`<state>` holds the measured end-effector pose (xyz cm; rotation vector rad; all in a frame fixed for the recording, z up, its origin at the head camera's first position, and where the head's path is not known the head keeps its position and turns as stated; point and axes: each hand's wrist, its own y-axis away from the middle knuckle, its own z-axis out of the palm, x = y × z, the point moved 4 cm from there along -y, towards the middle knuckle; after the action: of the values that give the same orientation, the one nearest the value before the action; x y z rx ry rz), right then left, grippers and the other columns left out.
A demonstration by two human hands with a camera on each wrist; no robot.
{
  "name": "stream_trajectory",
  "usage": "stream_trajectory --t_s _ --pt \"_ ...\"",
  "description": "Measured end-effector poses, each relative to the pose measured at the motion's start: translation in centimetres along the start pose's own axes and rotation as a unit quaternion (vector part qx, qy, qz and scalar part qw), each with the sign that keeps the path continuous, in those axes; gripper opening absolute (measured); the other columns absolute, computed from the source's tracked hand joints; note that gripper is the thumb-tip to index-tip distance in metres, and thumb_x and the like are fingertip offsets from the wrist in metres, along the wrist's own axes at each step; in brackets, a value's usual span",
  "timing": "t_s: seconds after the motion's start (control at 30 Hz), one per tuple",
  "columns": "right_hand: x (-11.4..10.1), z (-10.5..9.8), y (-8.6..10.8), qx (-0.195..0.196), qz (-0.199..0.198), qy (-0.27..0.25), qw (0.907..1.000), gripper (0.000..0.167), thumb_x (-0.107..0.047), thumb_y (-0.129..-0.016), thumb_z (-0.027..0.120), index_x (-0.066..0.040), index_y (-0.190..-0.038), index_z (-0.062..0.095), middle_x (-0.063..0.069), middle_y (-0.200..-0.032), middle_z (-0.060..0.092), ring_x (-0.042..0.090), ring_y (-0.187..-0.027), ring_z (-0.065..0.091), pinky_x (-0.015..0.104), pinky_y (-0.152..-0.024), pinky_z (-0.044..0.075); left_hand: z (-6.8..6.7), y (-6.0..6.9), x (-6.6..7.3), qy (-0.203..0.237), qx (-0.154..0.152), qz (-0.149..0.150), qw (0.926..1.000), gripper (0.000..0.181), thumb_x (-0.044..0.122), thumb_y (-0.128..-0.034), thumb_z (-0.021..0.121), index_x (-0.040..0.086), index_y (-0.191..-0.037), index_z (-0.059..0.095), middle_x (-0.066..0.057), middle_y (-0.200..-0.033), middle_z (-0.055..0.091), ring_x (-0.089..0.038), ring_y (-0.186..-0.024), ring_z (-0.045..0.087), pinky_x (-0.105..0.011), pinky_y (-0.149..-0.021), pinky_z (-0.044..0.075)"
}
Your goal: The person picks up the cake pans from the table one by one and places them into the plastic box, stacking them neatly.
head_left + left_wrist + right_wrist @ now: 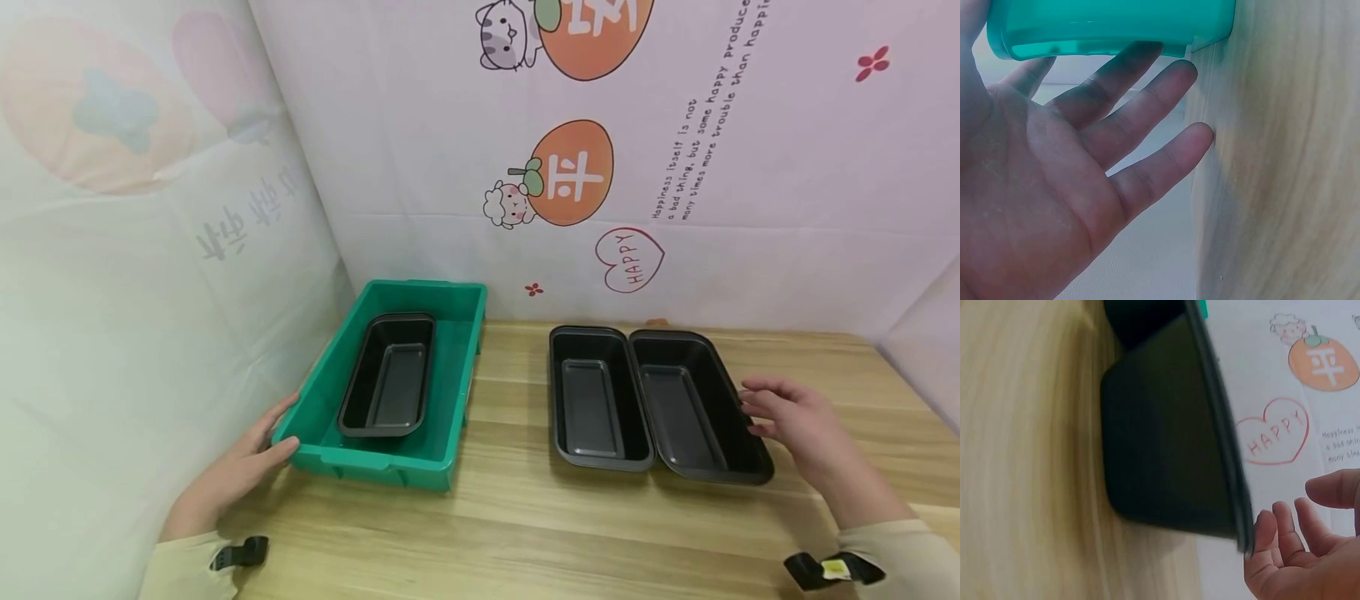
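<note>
Black loaf pans (592, 417), three in all, show in the head view: the left pan (397, 387) lies inside a green tray (360, 462), while the middle pan and the right pan (686, 412) stand side by side on the wooden table (510, 525), their rims meeting. At the tray's near left corner is the left hand (232, 473), its thumb at the front edge and its fingers along the outer side. Beside the right pan, the right hand (798, 427) has its fingertips at the outer rim, loosely bent rather than clasping it. Both sleeves (907, 554) are pale, with a black band (240, 553) at each wrist, and a printed sheet (427, 175) hangs behind the table. From the left wrist, the palm faces the camera with its fingers extended and apart; one fingertip overlaps the tray's edge, and no curled grip shows. From the right wrist, the right pan's dark outer side fills the middle, with part of another pan behind it. Relaxed fingers lie at the rim's corner, the thumb well apart from them; how firmly they touch, I cannot tell.
</note>
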<state>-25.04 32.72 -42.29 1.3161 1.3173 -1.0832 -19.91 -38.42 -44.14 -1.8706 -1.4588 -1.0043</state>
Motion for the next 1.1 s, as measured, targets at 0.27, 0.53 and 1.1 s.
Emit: stream_trajectory --t_s 0.27,0.53,1.1 --pt "1.8 -1.2 0.2 -0.002 0.021 0.045 0.9988 0.015 -0.019 -0.105 0.049 -0.027 -0.104 0.061 -0.022 -0.094 0.062 -0.005 -0.086 0.061 0.023 -0.068 0.053 0.0 -0.1 -0.3 -0.001 -0.003 -0.003 1.0 0.068 0.022 -0.1052 0.048 0.029 -0.159 0.009 -0.024 -0.161 -0.001 -0.056 -0.141 0.0 -0.077 -0.099 0.017" --pt "3.2 -1.1 0.0 -0.023 0.024 0.067 0.9972 0.014 -0.016 -0.103 0.053 -0.024 -0.111 0.061 -0.02 -0.098 0.06 -0.003 -0.085 0.055 0.02 -0.068 0.049 0.1 0.0 0.0 -0.002 0.001 -0.004 1.0 0.068 0.022 -0.105 0.049 0.032 -0.159 0.009 -0.023 -0.161 0.0 -0.055 -0.141 0.0 -0.078 -0.099 0.016" --pt "3.8 -0.7 -0.1 0.006 0.022 0.149 0.9886 0.028 -0.01 -0.1 0.054 -0.002 -0.127 0.061 -0.007 -0.111 0.058 -0.004 -0.087 0.055 0.025 -0.07 0.053 0.0 -0.1 0.3 0.005 0.003 0.004 1.0 0.068 0.02 -0.1049 0.049 0.03 -0.159 0.009 -0.022 -0.161 0.0 -0.054 -0.142 -0.002 -0.078 -0.1 0.013"
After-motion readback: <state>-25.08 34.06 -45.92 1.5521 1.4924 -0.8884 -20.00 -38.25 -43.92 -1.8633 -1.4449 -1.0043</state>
